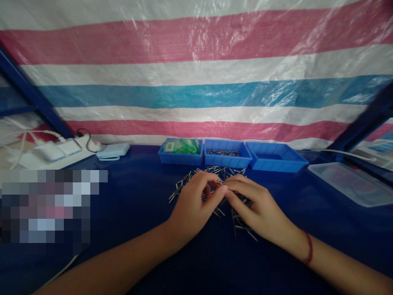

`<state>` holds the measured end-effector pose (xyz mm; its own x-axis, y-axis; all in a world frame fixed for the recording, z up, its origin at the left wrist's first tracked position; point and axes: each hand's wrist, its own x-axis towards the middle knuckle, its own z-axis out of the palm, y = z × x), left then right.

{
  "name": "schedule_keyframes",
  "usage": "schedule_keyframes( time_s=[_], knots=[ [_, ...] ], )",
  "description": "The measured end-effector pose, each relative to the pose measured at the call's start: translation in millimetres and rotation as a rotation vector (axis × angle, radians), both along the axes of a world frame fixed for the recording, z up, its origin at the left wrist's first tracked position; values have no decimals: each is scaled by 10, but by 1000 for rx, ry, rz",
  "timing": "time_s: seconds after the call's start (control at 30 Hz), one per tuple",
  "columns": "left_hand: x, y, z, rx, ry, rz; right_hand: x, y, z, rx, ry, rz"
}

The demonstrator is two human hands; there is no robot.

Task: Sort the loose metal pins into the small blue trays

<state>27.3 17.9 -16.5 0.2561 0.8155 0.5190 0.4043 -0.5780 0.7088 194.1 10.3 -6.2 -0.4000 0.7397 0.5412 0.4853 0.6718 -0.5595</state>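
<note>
My left hand [196, 200] and my right hand [256, 205] meet at their fingertips over a loose pile of thin metal pins [242, 223] on the dark blue table. Both are closed in a pinch around a small metallic piece [220, 182], mostly covered by the fingers, so its shape is unclear. Parts of the pile show behind, between and below the hands. Just beyond it stands a blue bin [227, 160] holding more such pins.
Left of that bin, another blue bin [180, 158] holds green packets. An empty blue bin [278, 165] stands to its right, beside a clear plastic lid [344, 184]. A power strip [61, 153] and a light blue device [113, 151] lie at the back left.
</note>
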Motion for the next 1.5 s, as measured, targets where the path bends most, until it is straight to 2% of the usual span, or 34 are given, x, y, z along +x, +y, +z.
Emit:
schedule_keyframes(
  time_s=[0.07,0.17,0.27,0.37,0.5,0.6,0.73,0.87,0.97,1.1,1.27,1.5],
  knots=[
    [33,3,-11,-54,-26,10,87,102,25,81,-13,-92],
    [81,-18,-28,-99,-38,-26,287,356,36,275,-80,-384],
    [89,-54,-42,-72,13,-93,470,597,3,388,-388,-598],
    [54,-61,-43,-34,45,-94,553,679,-37,409,-572,-684],
    [-25,15,-10,0,82,-43,548,576,-47,390,-438,-645],
    [-91,108,28,24,161,-12,518,489,-59,266,-287,-588],
    [-178,212,66,86,309,5,468,461,-108,84,-96,-632],
    [-213,306,112,120,438,-9,432,486,-160,0,25,-668],
    [-146,428,177,119,615,-107,431,508,-197,-62,67,-667],
    [85,627,245,99,713,-171,455,531,-226,-136,109,-674],
    [347,748,207,30,850,-122,484,550,-225,-186,146,-672],
    [396,693,143,1,864,-42,486,590,-263,-220,202,-654]
  ],
)
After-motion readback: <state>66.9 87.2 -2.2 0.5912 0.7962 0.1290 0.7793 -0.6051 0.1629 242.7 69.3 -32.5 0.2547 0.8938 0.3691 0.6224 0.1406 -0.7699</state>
